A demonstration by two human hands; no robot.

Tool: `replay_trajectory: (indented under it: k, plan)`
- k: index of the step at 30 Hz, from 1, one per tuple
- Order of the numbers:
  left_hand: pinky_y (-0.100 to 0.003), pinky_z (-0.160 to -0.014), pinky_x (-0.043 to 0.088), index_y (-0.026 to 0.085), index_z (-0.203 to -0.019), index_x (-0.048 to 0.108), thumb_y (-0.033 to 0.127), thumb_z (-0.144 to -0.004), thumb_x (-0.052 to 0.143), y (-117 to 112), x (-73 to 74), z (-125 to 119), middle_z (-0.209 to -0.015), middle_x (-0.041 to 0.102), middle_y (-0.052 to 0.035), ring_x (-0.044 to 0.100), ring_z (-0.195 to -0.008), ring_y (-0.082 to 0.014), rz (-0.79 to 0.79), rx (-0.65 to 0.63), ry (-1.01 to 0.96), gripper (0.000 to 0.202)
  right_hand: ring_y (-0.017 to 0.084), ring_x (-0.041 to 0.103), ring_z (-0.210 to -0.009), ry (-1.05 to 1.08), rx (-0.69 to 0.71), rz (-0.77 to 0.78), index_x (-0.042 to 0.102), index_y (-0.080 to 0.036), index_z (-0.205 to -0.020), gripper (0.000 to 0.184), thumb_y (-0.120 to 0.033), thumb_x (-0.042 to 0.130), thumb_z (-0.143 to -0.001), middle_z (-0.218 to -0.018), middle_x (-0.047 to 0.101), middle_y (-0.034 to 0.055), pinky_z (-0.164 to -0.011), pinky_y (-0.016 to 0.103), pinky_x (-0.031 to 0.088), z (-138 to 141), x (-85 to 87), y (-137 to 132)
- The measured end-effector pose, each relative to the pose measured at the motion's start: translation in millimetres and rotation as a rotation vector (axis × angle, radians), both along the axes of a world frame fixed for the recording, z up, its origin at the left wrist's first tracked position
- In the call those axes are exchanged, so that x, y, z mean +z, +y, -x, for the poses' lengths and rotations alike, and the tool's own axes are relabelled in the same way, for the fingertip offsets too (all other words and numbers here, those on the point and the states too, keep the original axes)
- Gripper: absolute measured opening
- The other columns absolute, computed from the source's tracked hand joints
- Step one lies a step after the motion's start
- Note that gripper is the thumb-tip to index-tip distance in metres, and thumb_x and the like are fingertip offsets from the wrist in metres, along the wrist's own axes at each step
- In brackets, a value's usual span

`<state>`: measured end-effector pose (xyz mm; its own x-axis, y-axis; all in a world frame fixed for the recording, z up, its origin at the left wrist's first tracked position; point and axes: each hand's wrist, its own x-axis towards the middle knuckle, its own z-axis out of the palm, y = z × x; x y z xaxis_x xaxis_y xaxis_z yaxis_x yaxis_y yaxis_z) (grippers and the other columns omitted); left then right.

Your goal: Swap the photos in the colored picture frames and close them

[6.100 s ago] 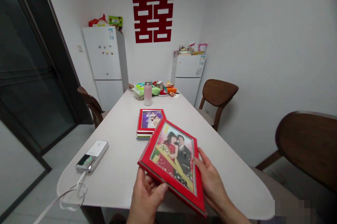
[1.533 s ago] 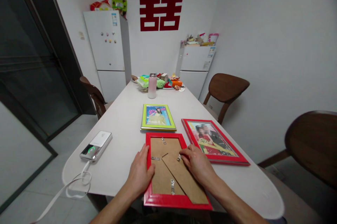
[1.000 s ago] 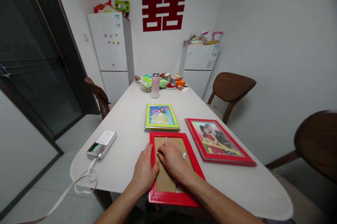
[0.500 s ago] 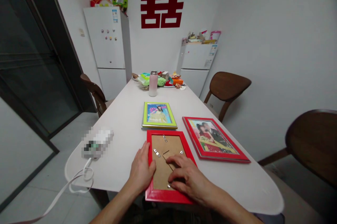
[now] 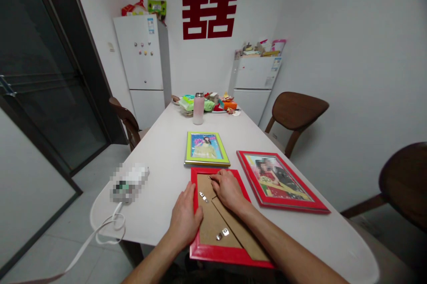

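Note:
A red picture frame lies face down at the table's near edge, its brown backing board showing with a stand strip on it. My left hand grips the frame's left side, thumb on the upper face and fingers along the outer edge. At the far end of the backing, my right hand is closed with fingertips at a small metal clip, mostly covered by them. Another metal clip sits by the left rim, and one near the bottom is turned off the rim. My right forearm hides the right side.
Beyond lies a green picture frame; to the right is another red picture frame, face up. A blurred white device with a cable is at left. A pink bottle and packets stand far back. Wooden chairs flank the table.
My right hand has moved from the bottom clip up to the top clip. The bottom clip is now uncovered and turned inward. My left hand stays on the frame; the camera view has shifted slightly.

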<state>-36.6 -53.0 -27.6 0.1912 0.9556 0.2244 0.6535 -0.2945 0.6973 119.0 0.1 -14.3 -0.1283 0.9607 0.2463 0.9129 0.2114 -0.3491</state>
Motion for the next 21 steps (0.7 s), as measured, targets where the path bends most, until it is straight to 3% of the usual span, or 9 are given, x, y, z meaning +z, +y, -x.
replay_trajectory:
  k: [4, 9, 13, 17, 21]
  plan:
    - [-0.035, -0.100, 0.022, 0.009, -0.123, 0.032, 0.014, -0.066, 0.044, -0.4, 0.8, -0.5, -0.128, 0.037, -0.0115, 0.033, -0.117, -0.0212, 0.006, 0.009, 0.019, 0.058, 0.019, 0.048, -0.085, 0.002, 0.011, -0.013, 0.056, -0.012, -0.102, 0.030, -0.022, 0.041, -0.078, -0.088, 0.056, 0.0101, -0.076, 0.029, 0.034, -2.7, 5.8, -12.8]
    - [-0.035, -0.100, 0.020, 0.009, -0.123, 0.032, 0.015, -0.067, 0.044, -0.8, 0.1, -2.7, -0.129, 0.035, -0.0113, 0.031, -0.118, -0.0215, 0.012, 0.023, 0.025, 0.058, 0.019, 0.049, -0.085, -0.004, 0.062, 0.066, 0.057, -0.015, -0.099, 0.034, -0.034, 0.047, -0.073, -0.091, 0.056, 0.0095, -0.076, 0.030, 0.037, -24.7, 20.5, -63.1]
    - [-0.038, -0.100, 0.015, 0.009, -0.123, 0.033, 0.016, -0.069, 0.043, 0.6, -0.9, -7.7, -0.130, 0.035, -0.0124, 0.029, -0.119, -0.0221, 0.020, 0.033, 0.020, 0.055, 0.023, 0.048, -0.089, -0.035, 0.054, 0.095, 0.056, -0.018, -0.103, 0.045, -0.035, 0.058, -0.062, -0.097, 0.053, 0.0104, -0.078, 0.034, 0.037, -32.1, 16.0, -92.8]
    - [-0.039, -0.100, 0.013, 0.008, -0.122, 0.034, 0.020, -0.069, 0.046, 2.5, -2.3, -10.7, -0.129, 0.035, -0.0138, 0.029, -0.119, -0.0230, 0.032, 0.037, -0.010, 0.055, 0.020, 0.049, -0.088, 0.044, 0.012, 0.099, 0.055, -0.016, -0.102, 0.040, -0.024, 0.053, -0.063, -0.094, 0.054, 0.0092, -0.078, 0.030, 0.037, -33.4, 14.5, -93.1]
    - [-0.041, -0.100, 0.012, 0.008, -0.115, 0.042, 0.025, -0.068, 0.050, 2.0, 2.4, -11.2, -0.128, 0.036, -0.0163, 0.029, -0.119, -0.0258, 0.054, 0.044, -0.092, 0.051, 0.020, 0.050, -0.087, 0.069, -0.003, 0.120, 0.057, -0.014, -0.100, 0.041, -0.023, 0.052, -0.061, -0.093, 0.055, 0.0091, -0.079, 0.030, 0.037, -39.9, 26.8, -88.2]
